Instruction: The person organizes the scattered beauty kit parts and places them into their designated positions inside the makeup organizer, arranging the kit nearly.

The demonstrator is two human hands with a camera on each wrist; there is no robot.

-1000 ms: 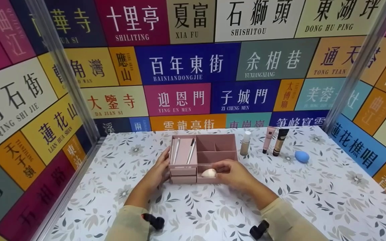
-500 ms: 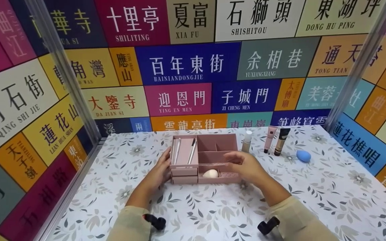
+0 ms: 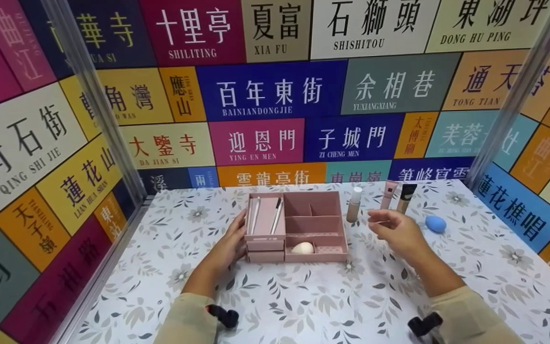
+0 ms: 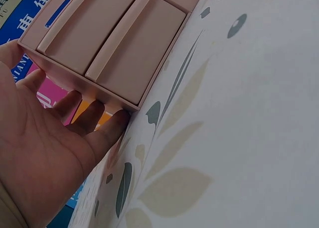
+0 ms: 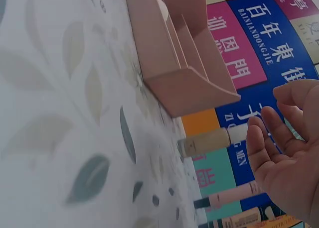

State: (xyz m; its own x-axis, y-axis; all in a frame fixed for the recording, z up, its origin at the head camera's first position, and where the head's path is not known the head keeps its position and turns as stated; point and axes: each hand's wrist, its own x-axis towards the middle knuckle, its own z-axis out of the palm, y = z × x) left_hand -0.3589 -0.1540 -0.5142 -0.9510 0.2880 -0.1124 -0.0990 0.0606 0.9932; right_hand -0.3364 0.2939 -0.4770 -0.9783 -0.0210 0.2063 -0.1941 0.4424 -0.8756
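A pink makeup organizer [image 3: 315, 258] with drawers and several compartments stands on the table. My left hand [image 3: 227, 248] rests along its left side, and the left wrist view shows the fingertips [image 4: 119, 119] against that wall beside the drawer fronts. Nothing is in my right hand [image 3: 401, 234], which hovers right of the organizer with loosely bent fingers. Closest to it is a glass foundation bottle [image 3: 354, 208] with a white cap. A cream makeup sponge [image 3: 303, 247] lies in the front compartment. Two slim pencil-like sticks [image 3: 276, 217] lie in the organizer's top left section.
Behind my right hand stand a pink tube [image 3: 389, 193] and a tan tube with a black end [image 3: 405, 198], both partly hidden by it. A blue egg-shaped makeup sponge [image 3: 436, 224] lies farther right. Sign-covered walls border the flower-patterned table [image 3: 303, 301].
My right hand has let go of the cream sponge in the front compartment, then lifted and moved right toward the bottle and tubes. My left hand has stayed at the organizer's side.
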